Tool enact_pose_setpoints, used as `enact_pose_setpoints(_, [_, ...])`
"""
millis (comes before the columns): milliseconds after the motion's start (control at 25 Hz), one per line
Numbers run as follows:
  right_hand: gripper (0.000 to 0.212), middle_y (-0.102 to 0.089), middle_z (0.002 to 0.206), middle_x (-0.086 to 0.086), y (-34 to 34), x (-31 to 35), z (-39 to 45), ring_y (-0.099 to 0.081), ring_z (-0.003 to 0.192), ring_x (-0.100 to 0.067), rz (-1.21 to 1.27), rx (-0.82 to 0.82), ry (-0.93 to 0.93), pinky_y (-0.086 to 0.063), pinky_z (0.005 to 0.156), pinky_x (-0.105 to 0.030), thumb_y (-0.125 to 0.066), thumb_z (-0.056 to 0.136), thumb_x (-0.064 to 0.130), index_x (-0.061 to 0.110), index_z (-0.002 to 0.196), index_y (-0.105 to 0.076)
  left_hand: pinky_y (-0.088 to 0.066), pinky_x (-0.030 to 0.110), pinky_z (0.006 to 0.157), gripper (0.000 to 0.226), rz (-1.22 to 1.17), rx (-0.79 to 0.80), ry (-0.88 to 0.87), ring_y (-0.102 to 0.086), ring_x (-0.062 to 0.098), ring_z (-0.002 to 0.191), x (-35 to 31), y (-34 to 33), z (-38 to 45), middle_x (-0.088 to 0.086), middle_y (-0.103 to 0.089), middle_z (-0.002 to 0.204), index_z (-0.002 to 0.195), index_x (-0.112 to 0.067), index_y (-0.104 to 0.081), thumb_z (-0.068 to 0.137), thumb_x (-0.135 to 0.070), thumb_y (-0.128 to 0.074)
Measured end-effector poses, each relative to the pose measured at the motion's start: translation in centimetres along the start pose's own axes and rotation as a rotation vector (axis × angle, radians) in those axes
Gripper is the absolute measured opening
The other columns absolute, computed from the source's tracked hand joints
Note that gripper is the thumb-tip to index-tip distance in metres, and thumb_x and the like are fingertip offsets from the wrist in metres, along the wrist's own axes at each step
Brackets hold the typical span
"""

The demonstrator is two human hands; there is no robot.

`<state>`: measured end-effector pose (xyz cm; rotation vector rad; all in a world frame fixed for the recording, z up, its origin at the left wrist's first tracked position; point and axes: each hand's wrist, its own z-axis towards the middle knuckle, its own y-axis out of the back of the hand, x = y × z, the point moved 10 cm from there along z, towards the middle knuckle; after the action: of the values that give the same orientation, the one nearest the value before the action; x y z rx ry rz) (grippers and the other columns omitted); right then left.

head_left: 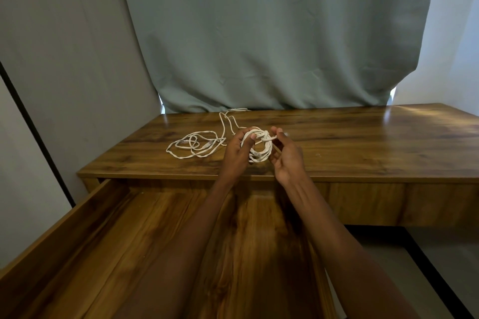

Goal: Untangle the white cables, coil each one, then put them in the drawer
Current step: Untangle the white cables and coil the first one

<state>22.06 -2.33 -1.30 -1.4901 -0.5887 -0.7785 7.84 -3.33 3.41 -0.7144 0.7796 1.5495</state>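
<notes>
A coiled white cable (260,148) is held in the air just above the front edge of the wooden desk (363,142), between the person's two hands. The coil is a small ring of several loops, with one end wrapped crosswise around the top of the bundle. The left hand (237,151) grips the coil's left side, fingers curled round the loops and the thumb pressing across them. The right hand (285,155) pinches the free end of the cable at the coil's upper right, its fingers curled, palm turned up toward the camera.

To the left of the coil, a second white cable (194,146) lies loose on the desk top in a sprawl of overlapping loops, with what look like connectors inside the tangle. A strand from it runs away from the coil toward the back edge of the desk, where it reaches the curtain.

Below the coil, nearer the person, the drawer (85,215) stands pulled well out of the desk, its wooden floor showing under both forearms.

Behind the desk, beyond the coil, a grey-green curtain (272,33) hangs down to the desk's back edge. A pale wall (64,33) stands to the left of it.
</notes>
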Motion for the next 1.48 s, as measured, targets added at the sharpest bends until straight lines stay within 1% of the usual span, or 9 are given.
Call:
enact_pose_setpoints(240, [0.034,-0.072,0.119,-0.02,-0.6,-1.2,0.4,-0.072,0.095,-0.031,0.025,0.033,-0.044,-0.06,0.082,-0.042,-0.067,0.096,0.018,0.0,0.125,-0.064,-0.051,0.02,0.08,0.014,-0.019,-0.014,-0.037,-0.066,0.006,0.092,-0.5,0.1,-0.1,0.005,-0.07,0.104,0.107,-0.025,-0.065,0.102,-0.02,-0.054])
enact_pose_setpoints(400, [0.023,-0.079,0.094,-0.009,-0.2,-0.9,-0.2,-0.075,0.091,-0.028,-0.123,-0.037,0.026,-0.06,0.085,-0.046,-0.068,0.096,0.029,0.008,0.102,-0.075,-0.053,0.026,0.086,0.015,-0.009,-0.048,-0.028,-0.067,0.016,0.102,0.4,0.1,0.2,0.009,-0.07,0.11,0.111,-0.02,-0.066,0.102,-0.023,-0.054])
enact_pose_setpoints(560, [0.045,-0.08,0.087,-0.002,-0.8,-0.4,-1.3,-0.076,0.087,-0.019,-0.326,-0.054,0.093,-0.061,0.085,-0.042,-0.053,0.098,0.056,0.019,0.097,-0.078,-0.054,0.026,0.084,0.016,-0.009,-0.08,-0.05,-0.068,0.011,0.097,-0.2,-0.2,0.3,0.004,-0.071,0.106,0.113,-0.014,-0.063,0.103,-0.02,-0.053])
enact_pose_setpoints(720, [0.031,-0.079,0.099,-0.002,-1.4,1.2,-1.9,-0.075,0.098,-0.019,-0.4,0.076,0.282,-0.058,0.095,-0.045,-0.069,0.094,0.037,0.013,0.113,-0.076,-0.051,0.02,0.084,0.015,0.022,-0.085,-0.121,-0.067,0.005,0.096,-1.3,0.1,0.4,-0.005,-0.071,0.102,0.111,-0.012,-0.066,0.101,-0.016,-0.056])
enact_pose_setpoints(880, [0.027,-0.079,0.097,-0.002,-1.4,1.6,-2.5,-0.075,0.095,-0.017,-0.455,0.103,0.375,-0.059,0.091,-0.042,-0.067,0.097,0.031,0.014,0.117,-0.074,-0.051,0.018,0.083,0.016,-0.057,-0.032,-0.057,-0.068,0.004,0.098,-0.8,0.2,0.2,-0.005,-0.073,0.104,0.111,-0.015,-0.068,0.099,-0.014,-0.06])
enact_pose_setpoints(1000, [0.028,-0.079,0.1,-0.005,-1.0,0.6,-2.1,-0.074,0.1,-0.021,-0.416,0.12,0.291,-0.058,0.095,-0.045,-0.066,0.096,0.034,0.014,0.113,-0.076,-0.05,0.015,0.08,0.015,-0.073,-0.015,-0.003,-0.069,0.001,0.095,-0.1,0.3,0.3,-0.007,-0.073,0.102,0.11,-0.015,-0.069,0.097,-0.015,-0.061])
enact_pose_setpoints(1200, [0.036,-0.077,0.11,-0.009,-0.5,-2.1,-1.7,-0.072,0.108,-0.026,-0.216,0.166,-0.064,-0.055,0.1,-0.047,-0.073,0.091,0.035,0.009,0.115,-0.073,-0.05,0.016,0.079,0.012,-0.066,-0.032,-0.024,-0.068,0.002,0.092,0.2,0.7,0.1,-0.004,-0.073,0.098,0.105,-0.011,-0.069,0.098,-0.013,-0.06])
enact_pose_setpoints(1360, [0.045,-0.076,0.112,-0.008,-1.0,-3.0,-2.0,-0.07,0.111,-0.027,-0.201,0.188,-0.149,-0.056,0.095,-0.052,-0.075,0.086,0.045,0.011,0.114,-0.072,-0.051,0.02,0.084,0.014,-0.09,-0.092,-0.016,-0.069,0.009,0.098,1.0,1.2,-0.2,0.003,-0.074,0.102,0.106,-0.012,-0.07,0.099,-0.019,-0.06])
enact_pose_setpoints(1480, [0.034,-0.076,0.11,-0.007,-1.7,-3.1,-2.1,-0.068,0.113,-0.026,-0.246,0.29,-0.163,-0.055,0.097,-0.051,-0.074,0.089,0.039,0.011,0.108,-0.073,-0.053,0.028,0.085,0.018,-0.089,-0.117,0.014,-0.069,0.016,0.097,2.0,1.4,-0.2,0.009,-0.073,0.102,0.107,-0.009,-0.069,0.098,-0.022,-0.06])
